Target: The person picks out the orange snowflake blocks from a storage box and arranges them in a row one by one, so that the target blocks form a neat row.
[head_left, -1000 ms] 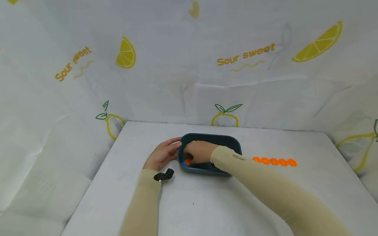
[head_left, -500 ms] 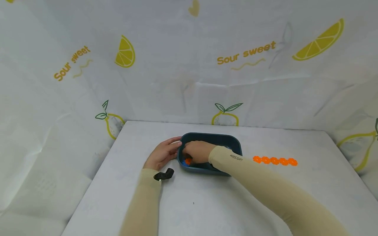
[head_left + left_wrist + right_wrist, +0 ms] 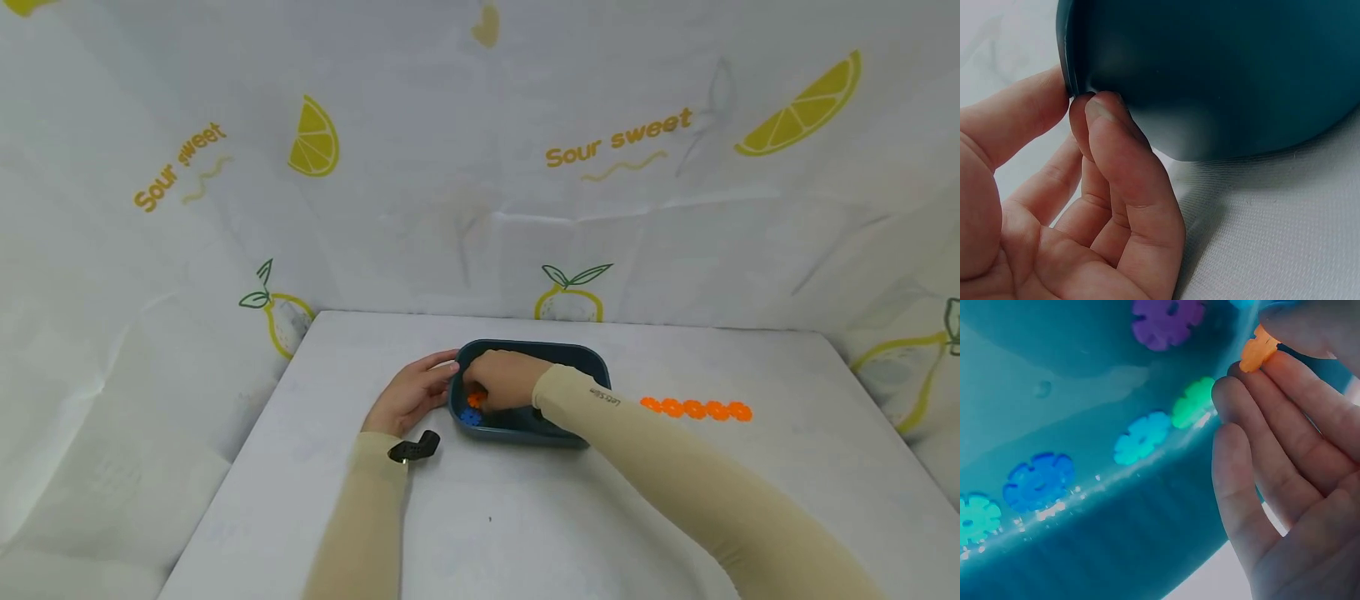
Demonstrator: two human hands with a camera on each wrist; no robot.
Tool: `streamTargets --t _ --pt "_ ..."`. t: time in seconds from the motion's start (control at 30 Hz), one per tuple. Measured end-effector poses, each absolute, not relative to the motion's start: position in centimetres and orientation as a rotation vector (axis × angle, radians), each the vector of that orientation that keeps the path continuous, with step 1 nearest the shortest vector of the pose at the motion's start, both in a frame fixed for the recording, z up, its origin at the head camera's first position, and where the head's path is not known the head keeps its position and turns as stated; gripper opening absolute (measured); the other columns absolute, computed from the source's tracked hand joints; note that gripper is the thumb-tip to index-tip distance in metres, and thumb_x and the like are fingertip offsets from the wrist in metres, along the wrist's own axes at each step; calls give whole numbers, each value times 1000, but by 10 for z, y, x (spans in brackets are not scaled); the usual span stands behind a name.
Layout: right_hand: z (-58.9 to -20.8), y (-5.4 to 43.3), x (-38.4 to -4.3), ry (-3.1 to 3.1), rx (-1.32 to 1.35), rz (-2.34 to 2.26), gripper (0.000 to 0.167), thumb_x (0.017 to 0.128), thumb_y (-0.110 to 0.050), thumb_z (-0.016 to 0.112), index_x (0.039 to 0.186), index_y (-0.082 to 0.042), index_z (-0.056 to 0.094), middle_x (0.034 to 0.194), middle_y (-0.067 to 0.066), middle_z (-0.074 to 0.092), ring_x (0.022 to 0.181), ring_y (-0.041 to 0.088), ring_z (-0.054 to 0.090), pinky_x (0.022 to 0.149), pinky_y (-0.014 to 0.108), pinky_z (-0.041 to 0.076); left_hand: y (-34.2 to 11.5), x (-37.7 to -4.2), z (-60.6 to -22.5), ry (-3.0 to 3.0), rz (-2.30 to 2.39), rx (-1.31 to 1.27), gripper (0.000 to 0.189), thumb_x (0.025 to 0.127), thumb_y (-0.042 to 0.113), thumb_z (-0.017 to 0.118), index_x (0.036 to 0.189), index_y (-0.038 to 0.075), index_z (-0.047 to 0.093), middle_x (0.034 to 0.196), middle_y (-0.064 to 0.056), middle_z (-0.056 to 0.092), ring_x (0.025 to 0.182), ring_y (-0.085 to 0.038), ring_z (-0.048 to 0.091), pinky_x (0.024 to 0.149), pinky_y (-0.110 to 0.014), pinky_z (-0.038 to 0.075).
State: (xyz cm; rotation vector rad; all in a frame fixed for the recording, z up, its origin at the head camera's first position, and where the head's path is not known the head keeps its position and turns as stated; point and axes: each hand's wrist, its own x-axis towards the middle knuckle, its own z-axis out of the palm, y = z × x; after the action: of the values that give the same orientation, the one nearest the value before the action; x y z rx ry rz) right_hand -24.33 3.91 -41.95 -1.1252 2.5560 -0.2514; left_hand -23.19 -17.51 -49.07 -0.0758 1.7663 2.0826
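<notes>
A dark teal oblong tub (image 3: 525, 437) sits on the table. My left hand (image 3: 408, 392) holds its left end, thumb and fingertips gathered at the rim (image 3: 1070, 56) in the left wrist view. My right hand (image 3: 508, 379) is inside the tub's left part. Between thumb and fingertips it pinches an orange notched flower-shaped disc (image 3: 1259, 350). Close by lies a blue disc (image 3: 471, 416) in the tub's near left corner. The right wrist view also shows a purple disc (image 3: 1168, 324), a cyan disc (image 3: 1142, 438) and a green disc (image 3: 1192, 402) in the tub.
Right of the tub, several orange discs (image 3: 695, 409) form a straight row on the white table (image 3: 480, 533). A lemon-printed sheet (image 3: 420, 233) hangs behind the table. My right forearm crosses over the tub's right side.
My right hand has shifted slightly toward the tub's far side with the orange disc. More of the blue disc below it shows. The left hand and the row stay put.
</notes>
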Motion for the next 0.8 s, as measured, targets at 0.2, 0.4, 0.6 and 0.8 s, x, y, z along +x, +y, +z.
streamTargets --t 0.2,0.4,0.6,0.8 --pt "-413 50 -247 2534 -1106 -403 23 96 -16 81 119 -15 80 104 -6 74 95 13 64 96 31 58 -174 -231 -489 1763 2082 -70 45 106 24 73 149 16 64 127 -4 76 105 -16 72 92 -29 59" --pt "-401 72 -245 2513 -1052 -565 31 95 -14 80 126 -10 78 115 -1 74 102 13 67 100 34 60 -173 -229 -489 1785 2061 -77 48 105 28 74 150 17 63 129 -4 74 104 -17 71 93 -29 59" --pt "-388 103 -241 2542 -996 -700 33 96 -14 79 129 -8 78 118 0 74 105 13 69 99 33 60 -171 -229 -489 1794 2057 -101 51 103 31 77 150 18 63 130 -4 73 105 -17 70 92 -28 59" --pt "-381 140 -233 2611 -914 -818 29 98 -15 77 127 -11 78 119 0 75 103 12 71 97 33 61 -171 -227 -492 1802 2054 -105 55 103 32 76 154 18 60 138 -5 71 108 -16 69 92 -28 59"
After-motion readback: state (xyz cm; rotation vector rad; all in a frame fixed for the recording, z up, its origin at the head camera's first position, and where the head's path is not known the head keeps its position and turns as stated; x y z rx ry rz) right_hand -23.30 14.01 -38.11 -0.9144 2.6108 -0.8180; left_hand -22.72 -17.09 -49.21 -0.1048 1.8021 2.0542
